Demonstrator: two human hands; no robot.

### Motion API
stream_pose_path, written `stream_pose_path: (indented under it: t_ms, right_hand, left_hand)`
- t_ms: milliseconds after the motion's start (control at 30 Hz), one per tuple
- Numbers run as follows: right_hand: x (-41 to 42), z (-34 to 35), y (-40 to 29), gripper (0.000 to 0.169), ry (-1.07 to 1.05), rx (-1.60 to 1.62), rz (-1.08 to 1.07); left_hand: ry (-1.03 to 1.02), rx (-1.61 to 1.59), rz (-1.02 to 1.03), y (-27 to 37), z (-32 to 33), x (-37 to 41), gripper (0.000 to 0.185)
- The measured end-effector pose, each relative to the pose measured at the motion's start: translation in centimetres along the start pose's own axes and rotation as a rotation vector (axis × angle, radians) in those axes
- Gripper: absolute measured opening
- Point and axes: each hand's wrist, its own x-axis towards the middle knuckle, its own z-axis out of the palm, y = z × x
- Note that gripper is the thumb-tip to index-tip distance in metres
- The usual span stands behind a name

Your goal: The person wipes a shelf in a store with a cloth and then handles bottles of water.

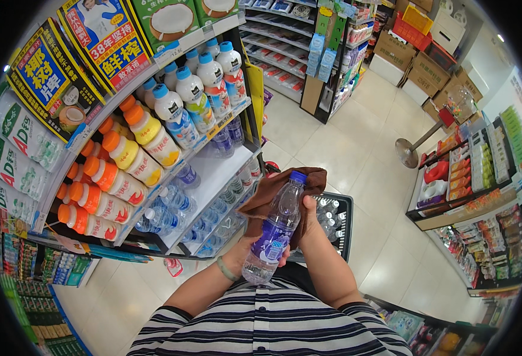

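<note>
A clear plastic water bottle (275,231) with a purple label and blue cap is held tilted in front of my striped shirt. A brown cloth (305,178) wraps behind the bottle's neck and shoulder. My left hand (253,242), below a pale green bangle, grips the lower left side of the bottle, its fingers partly hidden behind it. My right hand (309,218) holds the cloth against the bottle's upper right side. Behind my right forearm stands a dark plastic basket (350,227) holding several clear bottles (330,218) with pale caps.
On the left, a shelf unit (216,178) carries water bottles, orange-capped drink bottles (109,178), blue-capped bottles (189,89) and cartons. Snack shelves (483,191) stand at the right. A round-based metal stand (407,152) is on the tiled floor, with cardboard boxes (428,71) behind.
</note>
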Motion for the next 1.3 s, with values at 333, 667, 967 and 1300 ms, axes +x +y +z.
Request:
stream_pose_path:
  t_ms: [333, 667, 967, 1300]
  right_hand:
    - [0.0, -2.7, 4.6, 0.057, 0.062, -0.092, -0.283]
    - [-2.2, 0.5, 6.2, 0.092, 0.140, -1.246, -0.835]
    - [0.0, 4.3, 1.2, 0.079, 0.168, -1.132, -1.032]
    - [-0.4, 9.6, -2.0, 0.051, -0.241, -2.016, -1.097]
  left_hand:
    - [0.384, 0.609, 0.448, 1.4, 1.6, 0.8, 0.055]
    - [0.493, 0.999, 0.569, 0.8, 0.8, 0.3, 0.042]
    - [0.453, 1.249, 0.629, 0.8, 1.5, -0.8, 0.058]
    - [0.546, 0.972, 0.475, 0.3, -0.9, -2.1, 0.044]
